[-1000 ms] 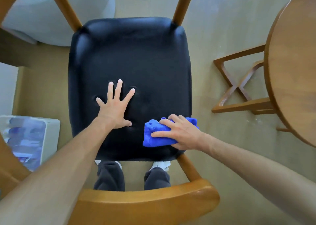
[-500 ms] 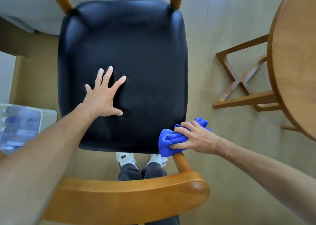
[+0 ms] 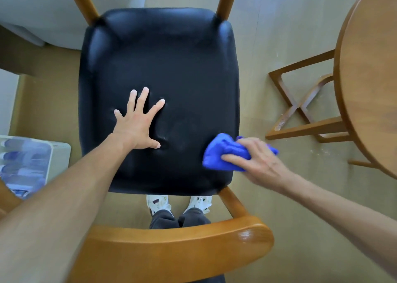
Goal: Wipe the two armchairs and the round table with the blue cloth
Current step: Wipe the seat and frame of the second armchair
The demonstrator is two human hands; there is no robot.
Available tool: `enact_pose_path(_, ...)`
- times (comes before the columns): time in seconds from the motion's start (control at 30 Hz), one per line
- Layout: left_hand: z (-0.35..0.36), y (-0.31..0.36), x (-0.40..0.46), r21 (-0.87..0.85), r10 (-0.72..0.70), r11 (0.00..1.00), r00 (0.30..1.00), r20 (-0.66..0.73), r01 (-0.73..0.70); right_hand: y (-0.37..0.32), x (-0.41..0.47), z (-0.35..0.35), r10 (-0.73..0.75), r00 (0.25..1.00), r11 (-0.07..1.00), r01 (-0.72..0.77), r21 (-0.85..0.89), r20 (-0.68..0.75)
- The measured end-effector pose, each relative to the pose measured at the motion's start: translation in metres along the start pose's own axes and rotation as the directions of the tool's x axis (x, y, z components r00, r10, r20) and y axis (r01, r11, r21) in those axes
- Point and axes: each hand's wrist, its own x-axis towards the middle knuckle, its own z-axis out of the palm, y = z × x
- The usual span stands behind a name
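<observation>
Blue cloth bunches under right hand's grip; seat beneath.

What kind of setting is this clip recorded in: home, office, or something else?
Probably a lounge or sitting corner, in a home or perhaps a hotel room; I cannot tell which. The signs: a wooden armchair with a black padded seat, a round wooden table beside it, and beige flooring.
</observation>
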Motion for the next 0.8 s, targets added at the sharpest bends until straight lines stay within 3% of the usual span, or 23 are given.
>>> enact_pose_path(0.07,0.002,-0.002,0.001,0.005,0.003,1.000,1.000,-0.008,-0.003,-0.037,0.029,0.014,-0.151,0.988,0.986,0.152,0.066,-0.014)
enact_pose_path(0.17,0.004,-0.003,0.000,-0.003,0.012,1.000,1.000,-0.014,-0.012,-0.061,0.046,0.031,-0.372,0.918,0.926,0.378,-0.017,0.135)
enact_pose_path(0.27,0.004,-0.005,0.000,-0.011,0.017,1.000,1.000,-0.023,-0.017,-0.030,0.032,0.022,-0.359,0.907,0.928,0.372,-0.021,0.220)
enact_pose_path(0.4,0.003,-0.003,0.000,-0.018,0.011,1.000,1.000,-0.016,-0.012,0.034,-0.003,-0.004,-0.055,0.966,0.992,0.082,-0.098,0.251)
enact_pose_path(0.5,0.003,-0.002,0.001,-0.025,0.009,1.000,1.000,-0.011,-0.010,0.046,-0.008,-0.015,0.263,0.957,0.961,-0.248,-0.122,0.122)
enact_pose_path(0.53,0.004,-0.002,0.001,-0.028,0.011,1.000,1.000,-0.013,-0.011,0.044,-0.003,-0.015,0.409,0.912,0.911,-0.405,-0.074,0.044)
enact_pose_path(0.6,0.006,-0.003,0.002,-0.028,0.008,1.000,1.000,-0.027,-0.009,0.040,0.026,-0.018,0.702,0.700,0.711,-0.685,0.159,-0.127)
enact_pose_path(0.63,0.006,-0.003,0.002,-0.024,0.007,1.000,1.000,-0.027,-0.008,0.039,0.047,-0.019,0.796,0.580,0.605,-0.745,0.281,-0.175)
enact_pose_path(0.67,0.006,-0.003,0.002,-0.024,0.008,1.000,1.000,-0.027,-0.009,0.036,0.072,-0.018,0.830,0.519,0.558,-0.752,0.352,-0.206)
enact_pose_path(0.73,0.005,-0.003,0.001,-0.026,0.014,1.000,0.999,-0.034,-0.015,0.017,0.124,-0.013,0.799,0.566,0.598,-0.712,0.369,-0.204)
enact_pose_path(0.8,0.005,-0.005,-0.002,-0.022,0.018,1.000,0.999,-0.043,-0.019,-0.018,0.168,-0.002,0.721,0.675,0.691,-0.688,0.222,-0.157)
